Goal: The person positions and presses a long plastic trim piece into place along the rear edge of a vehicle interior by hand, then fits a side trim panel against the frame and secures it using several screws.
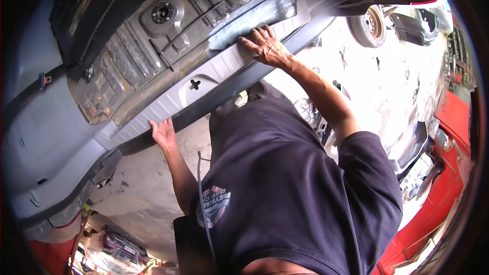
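Observation:
A long light-grey ribbed sill trim (pixel 194 84) with a cross-shaped hole runs diagonally along the rear edge of an open car's load floor. My right hand (pixel 267 46) lies over its right part, fingers spread and bent toward the far edge. Farther left and lower, my left hand (pixel 164 133) touches the near edge with its fingers apart; part of its fingertips rests on the ribs. Beyond the trim is the bare metal load floor (pixel 127 53), with a round fitting (pixel 163 13) in it. A pale bluish smeared patch (pixel 249 23) borders my right hand.
Grey side trim (pixel 41 147) lines the car's left side, and a dark bumper edge (pixel 204 104) passes below the sill. On the right floor are a wheel (pixel 368 26) and a dark bumper part (pixel 415 26). Red panels (pixel 433 193) stand at right; wrapped items (pixel 114 249) lie lower left.

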The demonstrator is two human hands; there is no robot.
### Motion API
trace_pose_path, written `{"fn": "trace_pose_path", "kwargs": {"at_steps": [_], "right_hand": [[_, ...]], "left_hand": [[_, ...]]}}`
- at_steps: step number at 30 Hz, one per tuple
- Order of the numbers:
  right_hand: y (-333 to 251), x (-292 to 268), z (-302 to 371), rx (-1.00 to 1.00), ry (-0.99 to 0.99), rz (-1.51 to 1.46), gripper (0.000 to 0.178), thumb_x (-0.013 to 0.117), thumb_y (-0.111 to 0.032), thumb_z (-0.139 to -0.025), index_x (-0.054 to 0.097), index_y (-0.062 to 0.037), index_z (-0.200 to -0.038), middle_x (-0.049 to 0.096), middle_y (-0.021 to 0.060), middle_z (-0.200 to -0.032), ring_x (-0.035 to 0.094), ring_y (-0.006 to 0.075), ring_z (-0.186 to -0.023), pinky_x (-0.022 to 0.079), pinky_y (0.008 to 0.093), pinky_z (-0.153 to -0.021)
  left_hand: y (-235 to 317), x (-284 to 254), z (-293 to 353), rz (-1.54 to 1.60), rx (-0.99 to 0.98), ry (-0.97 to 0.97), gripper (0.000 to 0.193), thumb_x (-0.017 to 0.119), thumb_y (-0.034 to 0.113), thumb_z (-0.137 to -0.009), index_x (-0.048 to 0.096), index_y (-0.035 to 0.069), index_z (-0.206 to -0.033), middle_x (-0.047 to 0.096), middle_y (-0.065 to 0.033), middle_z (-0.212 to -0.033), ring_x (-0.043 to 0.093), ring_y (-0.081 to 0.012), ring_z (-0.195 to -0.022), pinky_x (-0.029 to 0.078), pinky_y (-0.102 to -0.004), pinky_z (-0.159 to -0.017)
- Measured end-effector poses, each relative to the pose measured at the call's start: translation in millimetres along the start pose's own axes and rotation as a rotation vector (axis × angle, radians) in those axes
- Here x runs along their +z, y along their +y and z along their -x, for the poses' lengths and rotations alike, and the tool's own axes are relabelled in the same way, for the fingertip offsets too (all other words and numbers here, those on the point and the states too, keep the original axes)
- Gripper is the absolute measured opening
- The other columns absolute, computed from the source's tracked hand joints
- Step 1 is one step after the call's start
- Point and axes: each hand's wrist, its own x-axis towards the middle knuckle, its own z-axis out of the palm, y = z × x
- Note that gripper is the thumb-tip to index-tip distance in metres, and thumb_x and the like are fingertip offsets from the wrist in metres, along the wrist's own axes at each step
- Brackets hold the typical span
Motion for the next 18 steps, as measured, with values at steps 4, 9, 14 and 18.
{"fn": "trace_pose_path", "kwargs": {"at_steps": [4,9,14,18], "right_hand": [[5.5,10.5,10.3,0.099,0.087,0.044,0.066,0.061,-0.025,-0.096,0.042,-0.0232,-0.159,0.05,0.0267,-0.148,0.041,0.0415,-0.146,0.026,0.0636,-0.122],[-7.1,-1.7,-0.6,0.109,0.077,-0.01,0.063,0.061,-0.021,-0.096,0.045,-0.022,-0.157,0.05,0.0245,-0.148,0.041,0.0409,-0.146,0.03,0.0609,-0.119],[-1.0,10.1,3.3,0.181,0.069,0.03,0.058,0.054,-0.018,-0.1,0.044,-0.0244,-0.157,0.044,0.0215,-0.157,0.034,0.0392,-0.151,0.029,0.0587,-0.122],[-2.5,10.3,-8.0,0.236,0.007,0.014,0.06,0.048,-0.015,-0.102,0.038,-0.0223,-0.161,0.04,0.0199,-0.162,0.031,0.0392,-0.154,0.028,0.0549,-0.124]], "left_hand": [[-6.6,11.5,11.7,-0.055,-0.154,0.051,0.067,0.061,0.044,-0.104,0.039,0.006,-0.155,0.04,-0.0156,-0.161,0.034,-0.0354,-0.149,0.027,-0.0573,-0.125],[11.6,-18.7,5.6,-0.227,-0.15,0.035,0.068,0.058,0.048,-0.105,0.042,-0.003,-0.148,0.048,-0.0225,-0.149,0.05,-0.0379,-0.135,0.038,-0.0565,-0.118],[21.0,-11.7,-2.9,-0.398,-0.232,-0.011,0.074,0.054,0.049,-0.106,0.035,-0.008,-0.149,0.052,-0.0263,-0.141,0.054,-0.0372,-0.13,0.046,-0.054,-0.112],[23.3,3.6,-1.5,-0.469,-0.294,0.057,0.074,0.056,0.052,-0.105,0.037,-0.008,-0.144,0.059,-0.0261,-0.132,0.061,-0.0375,-0.122,0.052,-0.0536,-0.104]]}}
